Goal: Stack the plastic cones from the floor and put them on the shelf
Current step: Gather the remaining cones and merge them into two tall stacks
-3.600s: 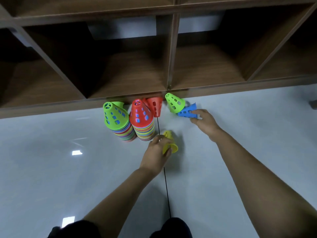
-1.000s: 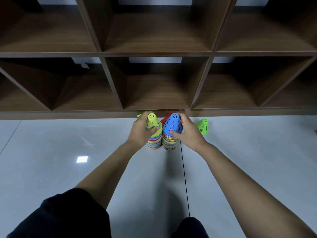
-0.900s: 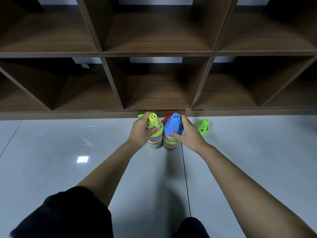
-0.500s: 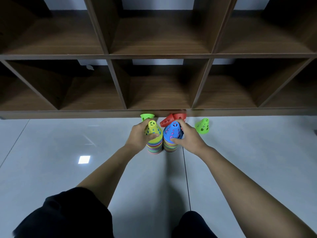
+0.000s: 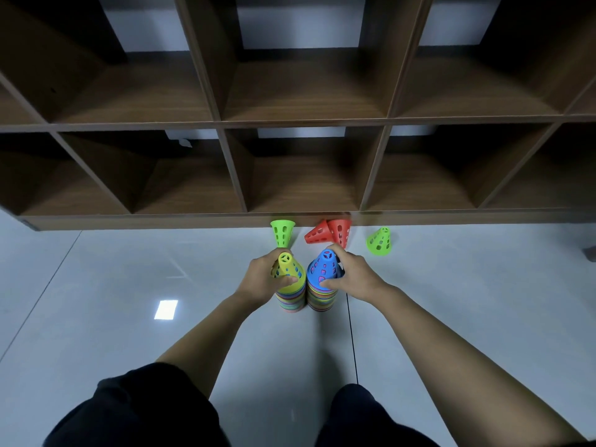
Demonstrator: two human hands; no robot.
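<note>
Two tall stacks of coloured plastic cones stand side by side on the floor. My left hand [image 5: 263,279] grips the left stack [image 5: 290,298], which has a yellow cone on top. My right hand [image 5: 351,277] grips the right stack [image 5: 321,300], topped by a blue cone. Loose cones lie farther off by the shelf's base: a green cone [image 5: 283,232] standing upside down, two red cones [image 5: 332,232] on their sides, and an upright green cone [image 5: 379,241] to the right.
A dark wooden shelf [image 5: 300,217] with open cubbies runs across the top of the view, its bottom row at floor level. The floor [image 5: 129,285] is pale glossy tile. My dark-clothed knees [image 5: 138,411] fill the bottom edge.
Both stacks, held in my hands, have come back toward me, away from the shelf's base. The loose green and red cones behind them now show in full.
</note>
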